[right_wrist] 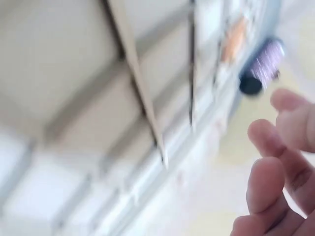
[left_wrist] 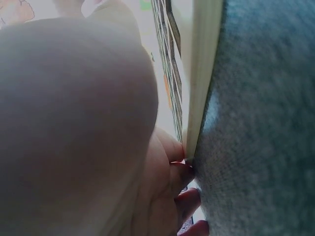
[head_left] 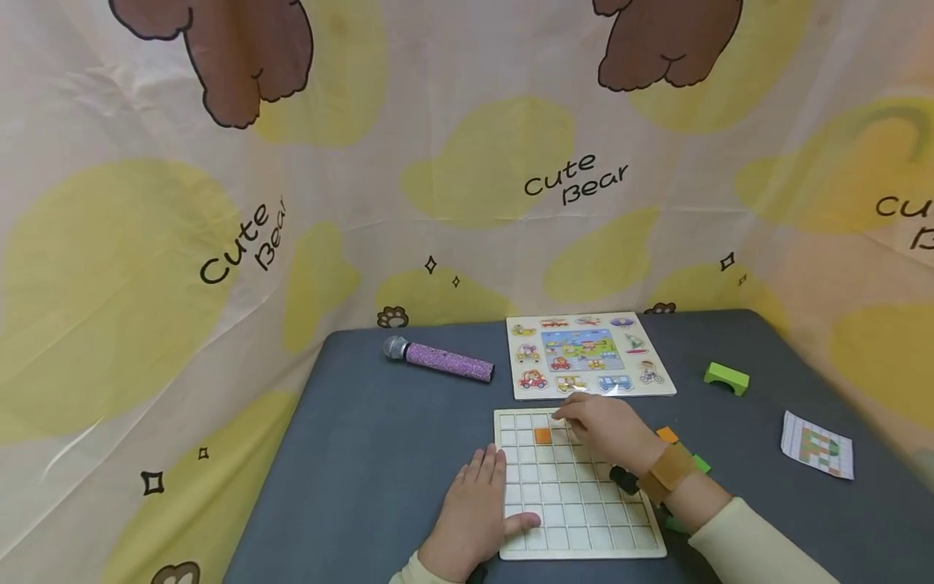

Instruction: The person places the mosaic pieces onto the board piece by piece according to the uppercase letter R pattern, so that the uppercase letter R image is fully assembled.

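A grid board [head_left: 554, 514] lies on the worktop [head_left: 379, 454] in front of the person. Their left hand [head_left: 474, 499] rests along its 9 o'clock edge, fingers fairly straight and close together, the thumb spread wide onto the cells at about 8. Their right hand [head_left: 604, 425] is over the far part of the board, around 12 o'clock, fingers bent and narrow; from here I can't tell whether the tips hold anything. An orange square [head_left: 543, 436] sits in a cell toward 11 o'clock, near those tips. Loose blocks [head_left: 702, 463], green and orange, lie between 2 and 3 o'clock, partly hidden by the right arm [head_left: 696, 499]. Beyond the board at 12 is a picture puzzle [head_left: 581, 349]; a purple mic [head_left: 448, 362] lies at 10, a green arch [head_left: 726, 377] at 2, a card [head_left: 817, 444] at 3. A bear-print cloth [head_left: 481, 162] hangs behind.
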`<state>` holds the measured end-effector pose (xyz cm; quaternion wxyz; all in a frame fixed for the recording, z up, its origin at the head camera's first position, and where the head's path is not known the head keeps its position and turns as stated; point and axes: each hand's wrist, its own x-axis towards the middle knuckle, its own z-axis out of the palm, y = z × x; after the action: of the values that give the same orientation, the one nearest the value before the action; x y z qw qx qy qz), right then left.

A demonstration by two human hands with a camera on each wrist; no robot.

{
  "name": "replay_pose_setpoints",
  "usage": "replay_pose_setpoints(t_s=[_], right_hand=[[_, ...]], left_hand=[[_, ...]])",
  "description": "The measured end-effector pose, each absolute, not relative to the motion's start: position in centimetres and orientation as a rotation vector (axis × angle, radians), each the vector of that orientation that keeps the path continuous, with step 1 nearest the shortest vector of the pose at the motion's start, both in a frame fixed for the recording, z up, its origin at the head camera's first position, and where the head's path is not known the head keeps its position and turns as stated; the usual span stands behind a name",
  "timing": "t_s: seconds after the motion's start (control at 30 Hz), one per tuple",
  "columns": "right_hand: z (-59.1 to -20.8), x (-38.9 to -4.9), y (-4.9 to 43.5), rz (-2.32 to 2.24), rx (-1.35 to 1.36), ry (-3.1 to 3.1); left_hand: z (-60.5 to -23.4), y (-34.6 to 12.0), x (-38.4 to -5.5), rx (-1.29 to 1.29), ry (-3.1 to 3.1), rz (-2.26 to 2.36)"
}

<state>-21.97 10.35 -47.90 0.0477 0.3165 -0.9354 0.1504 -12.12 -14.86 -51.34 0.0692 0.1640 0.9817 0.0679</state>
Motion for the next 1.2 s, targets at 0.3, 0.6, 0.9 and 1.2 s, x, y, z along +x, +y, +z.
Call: replay_pose_setpoints(t_s=[0.3, 0.6, 0.9, 1.2], right_hand=[[-46.5, -21.1, 17.6, 0.556, 0.624, -2.909], [-48.9, -19.4, 21.0, 0.517, 0.582, -2.976], [-49.8, -18.0, 23.7, 0.501, 0.518, -3.062], [-50.2, -15.9, 26.3, 0.488, 0.444, -3.092]], left_hand=[[-52.0, -15.6, -12.0, 0.525, 2.997, 0.268], [-52.2, -16.5, -12.5, 0.540, 3.001, 0.273], [-52.1, -16.4, -12.4, 0.560, 2.970, 0.312], [-52.2, -15.5, -12.5, 0.599, 2.943, 0.334]])
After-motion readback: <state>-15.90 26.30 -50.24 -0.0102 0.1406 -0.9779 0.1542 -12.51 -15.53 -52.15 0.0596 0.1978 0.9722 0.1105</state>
